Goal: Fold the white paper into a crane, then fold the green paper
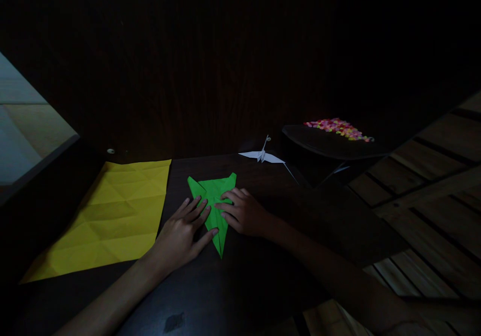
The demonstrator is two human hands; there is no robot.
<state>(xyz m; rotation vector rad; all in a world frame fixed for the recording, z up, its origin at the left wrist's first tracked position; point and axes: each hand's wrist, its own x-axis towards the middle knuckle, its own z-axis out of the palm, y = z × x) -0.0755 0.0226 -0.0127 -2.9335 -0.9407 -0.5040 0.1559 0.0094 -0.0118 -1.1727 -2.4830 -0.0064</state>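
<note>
Pressing flat with fingers spread, left hand (187, 230) and right hand (242, 211) pin the green folded paper (215, 197) to the counter (263, 271); neither grip closes. Light, thin, crease-prone; probably best handled by its edges.

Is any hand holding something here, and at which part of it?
Nothing is lifted. Both the left hand and the right hand press flat on the middle of the green folded paper lying on the table.

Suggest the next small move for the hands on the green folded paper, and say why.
Probably run the left hand down the green paper's centre fold toward its near tip while the right hand pins it: both hands lie flat on it, and the tip stays uncovered.
</note>
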